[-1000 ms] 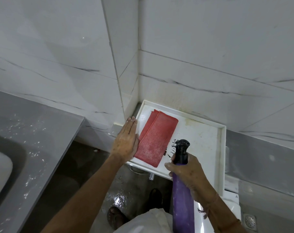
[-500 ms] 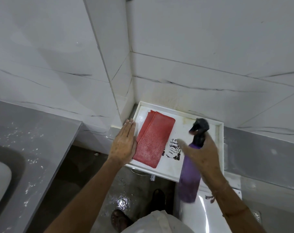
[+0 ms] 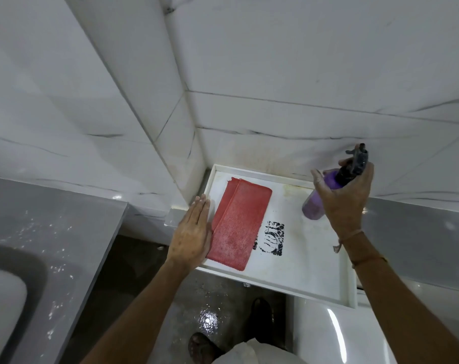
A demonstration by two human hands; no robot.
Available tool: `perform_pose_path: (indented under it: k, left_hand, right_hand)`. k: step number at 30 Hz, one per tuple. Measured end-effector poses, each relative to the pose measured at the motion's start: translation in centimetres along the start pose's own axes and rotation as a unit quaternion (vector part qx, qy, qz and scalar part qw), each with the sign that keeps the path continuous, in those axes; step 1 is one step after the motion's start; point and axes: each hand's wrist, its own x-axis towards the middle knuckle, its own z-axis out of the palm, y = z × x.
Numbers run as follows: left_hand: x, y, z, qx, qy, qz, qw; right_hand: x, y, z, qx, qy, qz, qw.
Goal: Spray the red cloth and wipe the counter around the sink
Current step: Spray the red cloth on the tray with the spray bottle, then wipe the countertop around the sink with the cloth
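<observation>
**Spray bottle held over tray, red cloth pinned flat**

A folded red cloth (image 3: pixel 239 224) is laid flat at the left of a white tray (image 3: pixel 305 261) in a tiled corner. Its left edge is steadied by the left hand (image 3: pixel 192 236), fingers straight and together, probably against sliding. A purple spray bottle (image 3: pixel 328 191) is gripped in the right hand (image 3: pixel 344 199), fingers wrapped round it, at the tray's far right. The grey counter (image 3: pixel 52 240) lies apart, left.

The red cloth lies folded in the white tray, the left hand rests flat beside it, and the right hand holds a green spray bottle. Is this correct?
Not fully. The head view shows that the spray bottle in the right hand is purple with a black spray head, not green. The rest is right: the red cloth lies folded in the white tray, and the left hand rests flat beside it.
</observation>
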Motion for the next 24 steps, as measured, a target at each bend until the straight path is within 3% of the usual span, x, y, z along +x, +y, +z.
perform_pose_path:
  k: [7, 10, 15, 20, 24]
  left_hand:
    - [0.1, 0.0, 0.0, 0.006, -0.009, -0.002, 1.000]
    - [0.1, 0.0, 0.1, 0.006, -0.007, -0.004, 1.000]
    - [0.1, 0.0, 0.0, -0.005, -0.010, -0.012, 1.000]
    - [0.1, 0.1, -0.1, -0.009, 0.004, -0.012, 1.000]
    - [0.1, 0.2, -0.1, -0.022, -0.007, -0.004, 1.000]
  right_hand:
    - [-1.2, 0.7, 0.1, 0.045, -0.024, 0.030, 0.998]
    - [-2.5, 0.3, -0.4, -0.015, -0.028, 0.053, 0.998]
    - [-10.1, -0.9, -1.0, -0.062, 0.056, 0.096, 0.992]
    - [-12.0, -2.2, 3.7, -0.036, -0.204, 0.175, 0.963]
    - [-8.7, -3.0, 8.0, -0.088, -0.251, 0.222, 0.938]
